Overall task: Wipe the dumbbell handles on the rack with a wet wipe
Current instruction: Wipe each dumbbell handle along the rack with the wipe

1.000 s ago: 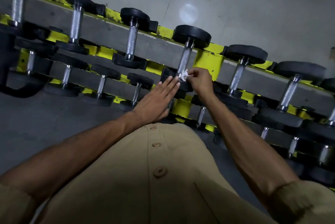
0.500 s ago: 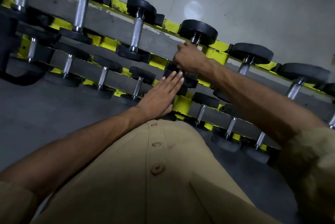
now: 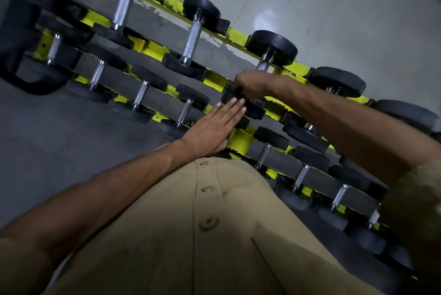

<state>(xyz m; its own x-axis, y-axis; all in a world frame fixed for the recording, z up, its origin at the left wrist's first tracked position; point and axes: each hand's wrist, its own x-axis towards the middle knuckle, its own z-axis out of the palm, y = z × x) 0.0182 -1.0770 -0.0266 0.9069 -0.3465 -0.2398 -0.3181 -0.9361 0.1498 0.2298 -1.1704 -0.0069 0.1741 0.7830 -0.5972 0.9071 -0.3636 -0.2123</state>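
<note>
Two hands work at the yellow rack (image 3: pixel 239 140): the right hand (image 3: pixel 250 83) is curled round the handle of a top-row dumbbell (image 3: pixel 272 47) (the wet wipe is hidden, if it is there at all). That handle's long axis runs near to far across the rails, its far plate up right. The left hand (image 3: pixel 214 127) lies flat, fingers straight, touching the dumbbell's near plate.

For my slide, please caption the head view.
Right hand grips a dumbbell handle on the rack; left hand rests flat.
</note>
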